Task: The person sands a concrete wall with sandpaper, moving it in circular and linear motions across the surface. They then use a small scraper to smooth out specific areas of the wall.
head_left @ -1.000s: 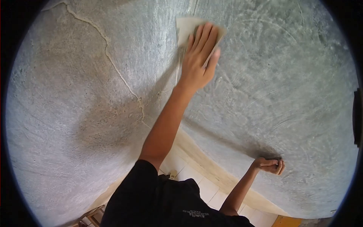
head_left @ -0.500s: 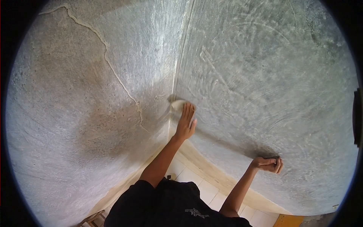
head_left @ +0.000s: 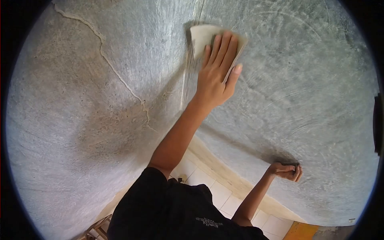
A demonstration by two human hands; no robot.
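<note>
My left hand presses a pale beige sheet of sandpaper flat against the grey right-hand wall, close to the corner. The fingers lie extended over the sheet, and the thumb sits along its right edge. Part of the sheet is hidden under the hand. Lower down on the right, my right hand rests against the same wall with its fingers curled in. Whether anything is inside those fingers is hidden.
The left wall meets the right one at a vertical corner, and a raised jagged crack line runs down it. Below are white floor tiles, a wooden item at lower left and an orange-yellow panel.
My left hand and the sandpaper have slid well up the wall beside the corner, and more of the sheet shows. My right hand has stayed at nearly the same spot.
</note>
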